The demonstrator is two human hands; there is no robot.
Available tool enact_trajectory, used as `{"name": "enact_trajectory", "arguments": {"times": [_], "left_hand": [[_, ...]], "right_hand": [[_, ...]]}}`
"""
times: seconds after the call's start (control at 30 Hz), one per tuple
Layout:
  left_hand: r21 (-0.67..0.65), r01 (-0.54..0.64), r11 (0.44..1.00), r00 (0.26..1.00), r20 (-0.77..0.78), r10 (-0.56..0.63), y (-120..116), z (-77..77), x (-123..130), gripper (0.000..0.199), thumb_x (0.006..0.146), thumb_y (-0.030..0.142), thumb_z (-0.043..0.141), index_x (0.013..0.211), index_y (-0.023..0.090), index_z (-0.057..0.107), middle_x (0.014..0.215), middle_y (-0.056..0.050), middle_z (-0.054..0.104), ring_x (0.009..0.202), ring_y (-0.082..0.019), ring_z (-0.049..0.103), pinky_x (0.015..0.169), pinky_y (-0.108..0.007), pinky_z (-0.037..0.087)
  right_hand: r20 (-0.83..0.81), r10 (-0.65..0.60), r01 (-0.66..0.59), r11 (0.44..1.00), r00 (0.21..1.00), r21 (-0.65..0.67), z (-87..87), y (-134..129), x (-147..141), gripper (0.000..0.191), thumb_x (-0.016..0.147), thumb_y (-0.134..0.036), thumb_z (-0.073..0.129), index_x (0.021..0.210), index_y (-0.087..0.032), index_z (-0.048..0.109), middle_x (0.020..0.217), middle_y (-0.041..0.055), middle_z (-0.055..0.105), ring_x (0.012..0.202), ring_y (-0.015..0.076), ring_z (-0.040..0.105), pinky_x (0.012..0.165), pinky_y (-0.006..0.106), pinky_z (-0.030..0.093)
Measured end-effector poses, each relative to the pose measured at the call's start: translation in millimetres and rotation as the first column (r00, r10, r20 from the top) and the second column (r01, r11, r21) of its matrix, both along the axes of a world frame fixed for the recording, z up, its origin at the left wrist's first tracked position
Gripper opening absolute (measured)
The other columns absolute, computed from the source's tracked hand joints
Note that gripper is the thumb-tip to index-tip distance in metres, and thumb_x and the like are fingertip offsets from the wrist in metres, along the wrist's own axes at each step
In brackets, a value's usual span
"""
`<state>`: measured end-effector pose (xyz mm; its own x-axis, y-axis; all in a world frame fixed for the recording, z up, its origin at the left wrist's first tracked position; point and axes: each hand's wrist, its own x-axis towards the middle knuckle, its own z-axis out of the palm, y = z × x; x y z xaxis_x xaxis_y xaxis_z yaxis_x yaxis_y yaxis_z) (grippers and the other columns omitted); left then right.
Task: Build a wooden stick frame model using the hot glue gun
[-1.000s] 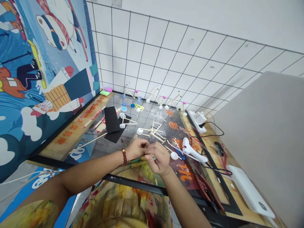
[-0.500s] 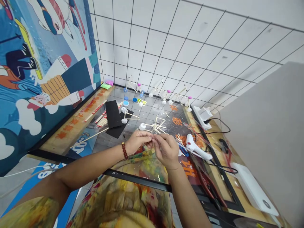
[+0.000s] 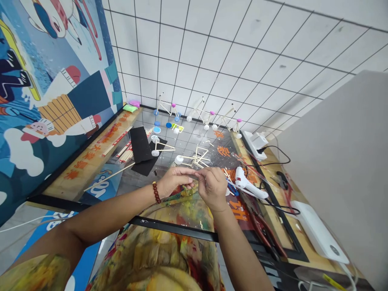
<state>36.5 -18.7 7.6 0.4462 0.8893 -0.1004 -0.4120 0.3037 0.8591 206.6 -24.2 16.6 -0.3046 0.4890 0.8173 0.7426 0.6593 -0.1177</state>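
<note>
Over the near part of the glass table, my left hand (image 3: 176,180) and my right hand (image 3: 213,186) meet at the fingertips. Both are closed in a pinch, and whatever lies between the fingers is too small to make out. Just beyond them is a loose heap of pale sticks (image 3: 198,159) beside a small white-capped jar (image 3: 178,160). A stick frame with white discs (image 3: 163,148) lies farther left. To the right of my right hand rests a white glue gun (image 3: 250,184).
Three small stick models with pink tops, one of them here (image 3: 174,109), stand along the back edge. Black sheets (image 3: 140,145) lie at the left. Red-handled pliers (image 3: 263,232), a power strip (image 3: 253,145) and cables are on the right.
The view has shifted slightly. My hands stay together at the fingertips, with the right fingers curled in more and the left fingers a little straighter.
</note>
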Motion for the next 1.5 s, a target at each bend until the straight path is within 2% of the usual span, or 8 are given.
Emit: {"name": "enact_trajectory", "arguments": {"times": [0.2, 0.37, 0.53, 0.8, 1.07, 1.2, 1.33, 1.5], "left_hand": [[-0.124, 0.092, 0.988, 0.986, 0.151, -0.073, 0, 7.1, -1, 0.042, 0.06, 0.025, 0.088, 0.098, 0.011, 0.075, 0.078, -0.006, 0.072, 0.066, -0.012, 0.066, 0.066, -0.024, 0.052], [-0.073, -0.024, 0.997, 0.999, 0.046, 0.028, 1, 8.0, -2, 0.039, 0.062, 0.039, 0.091, 0.07, 0.014, 0.062, 0.061, 0.001, 0.062, 0.052, -0.008, 0.057, 0.055, -0.022, 0.048], [-0.034, 0.064, 0.997, 0.998, 0.012, -0.064, 1, 5.4, -2, 0.044, 0.06, 0.046, 0.091, 0.067, 0.012, 0.063, 0.06, -0.002, 0.063, 0.051, -0.01, 0.058, 0.056, -0.023, 0.049], [-0.098, -0.081, 0.992, 0.997, -0.008, 0.08, 2, 5.1, 1, 0.03, 0.055, 0.029, 0.089, 0.066, 0.011, 0.069, 0.067, -0.002, 0.065, 0.059, -0.01, 0.057, 0.055, -0.021, 0.046], [-0.072, -0.064, 0.995, 0.997, -0.057, 0.06, 1, 9.3, -2, 0.009, 0.051, 0.019, 0.07, 0.057, 0.012, 0.067, 0.057, 0.0, 0.058, 0.054, -0.008, 0.048, 0.052, -0.021, 0.037], [0.008, -0.019, 1.0, 0.992, -0.123, 0.02, 0, 9.9, -3, 0.01, 0.053, 0.021, 0.067, 0.056, 0.012, 0.068, 0.061, -0.003, 0.063, 0.06, -0.011, 0.053, 0.059, -0.023, 0.041], [0.062, 0.059, 0.996, 0.989, -0.14, -0.05, 1, 8.6, -4, 0.009, 0.056, 0.02, 0.065, 0.053, 0.012, 0.066, 0.06, -0.004, 0.064, 0.062, -0.013, 0.057, 0.065, -0.025, 0.046], [-0.053, 0.062, 0.997, 0.998, 0.013, -0.061, 1, 5.5, -1, 0.008, 0.062, 0.019, 0.063, 0.059, 0.015, 0.056, 0.058, 0.001, 0.056, 0.05, -0.009, 0.051, 0.052, -0.022, 0.039]], "right_hand": [[-0.016, 0.082, -0.082, 0.996, 0.997, -0.044, -1.5, -1, -2, 0.011, 0.095, -0.014, 0.051, 0.087, -0.021, 0.054, 0.081, 0.0049, 0.061, 0.076, 0.0204, 0.054, 0.072, 0.034, 0.043], [-0.091, 0.139, -0.143, 0.989, 0.986, -0.043, -1.5, -4, 1, 0.013, 0.095, -0.021, 0.05, 0.082, -0.022, 0.052, 0.078, 0.0046, 0.06, 0.073, 0.0206, 0.053, 0.068, 0.034, 0.04], [-0.01, 0.154, -0.154, 0.988, 0.988, -0.013, -1.8, -4, 1, 0.014, 0.096, -0.022, 0.053, 0.082, -0.022, 0.056, 0.076, 0.0048, 0.063, 0.071, 0.0197, 0.054, 0.067, 0.034, 0.039], [0.06, 0.242, -0.246, 0.967, 0.968, 0.067, -0.2, -9, -7, 0.01, 0.098, -0.024, 0.052, 0.095, -0.021, 0.061, 0.083, 0.0055, 0.07, 0.073, 0.0187, 0.058, 0.069, 0.034, 0.041], [0.157, 0.266, -0.283, 0.954, 0.951, 0.1, 1.7, -14, -14, 0.016, 0.098, -0.026, 0.054, 0.088, -0.02, 0.064, 0.08, 0.0047, 0.07, 0.073, 0.0181, 0.058, 0.067, 0.033, 0.04], [0.27, 0.349, -0.398, 0.904, 0.897, 0.156, 1.7, -23, -30, 0.027, 0.099, -0.033, 0.057, 0.077, -0.021, 0.065, 0.071, 0.0017, 0.065, 0.069, 0.0168, 0.053, 0.072, 0.034, 0.043], [0.366, 0.467, -0.549, 0.82, 0.805, 0.161, 0.1, -30, -45, 0.023, 0.093, -0.035, 0.066, 0.077, -0.018, 0.066, 0.068, 0.0004, 0.062, 0.065, 0.0162, 0.05, 0.069, 0.034, 0.041], [0.403, 0.519, -0.617, 0.77, 0.754, 0.163, -2.2, -34, -53, 0.022, 0.093, -0.036, 0.068, 0.078, -0.019, 0.066, 0.07, 0.0004, 0.062, 0.065, 0.0156, 0.051, 0.064, 0.032, 0.037]]}}
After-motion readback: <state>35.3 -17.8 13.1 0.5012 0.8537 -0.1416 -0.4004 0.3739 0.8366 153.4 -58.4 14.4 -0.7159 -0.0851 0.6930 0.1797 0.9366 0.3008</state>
